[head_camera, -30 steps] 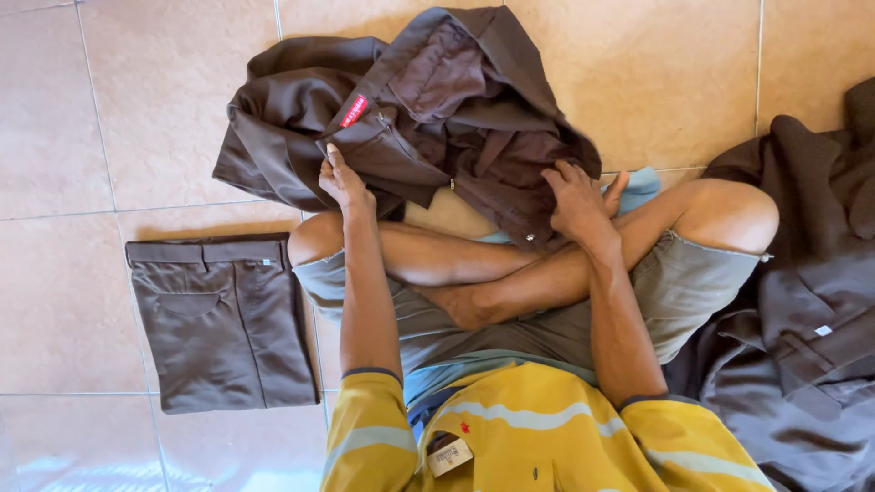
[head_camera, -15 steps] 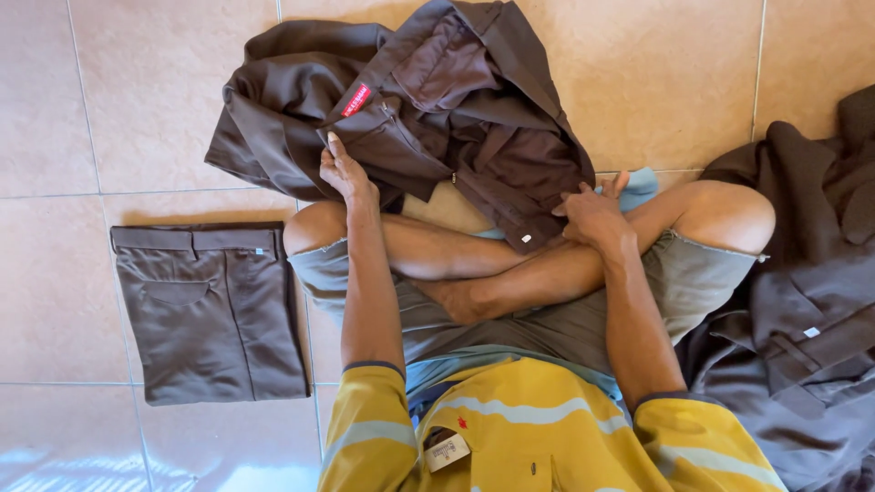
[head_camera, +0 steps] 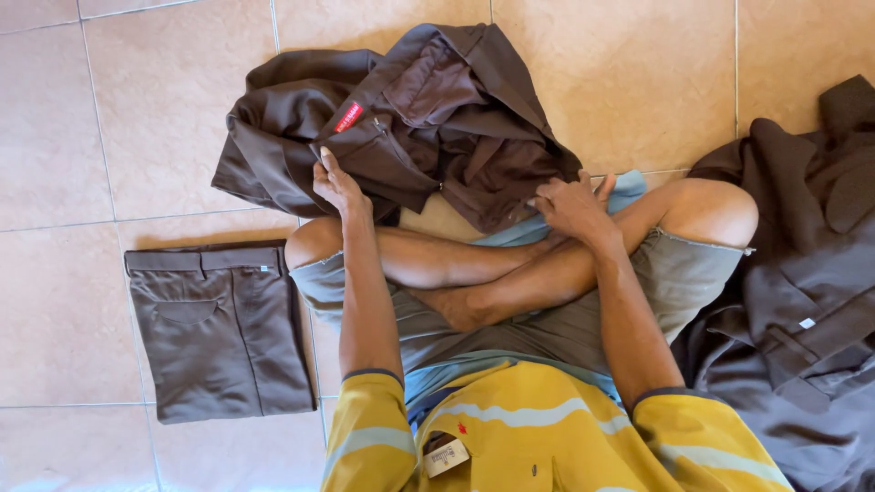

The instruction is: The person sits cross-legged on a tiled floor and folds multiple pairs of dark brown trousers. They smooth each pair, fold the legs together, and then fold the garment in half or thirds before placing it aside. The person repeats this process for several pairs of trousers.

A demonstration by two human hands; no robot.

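While both hands [head_camera: 339, 185] grip crumpled brown trousers [head_camera: 401, 118], folded trousers [head_camera: 219, 328] lie beside.

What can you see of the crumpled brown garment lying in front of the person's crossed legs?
The crumpled brown garment is dark brown woven cloth, heaped in loose folds on the tan tiled floor. A small red label shows near its middle, beside a seam and a flap of paler lining. The left hand grips its near edge, and the right hand rests on its lower right corner. Its near edge reaches the person's shins.
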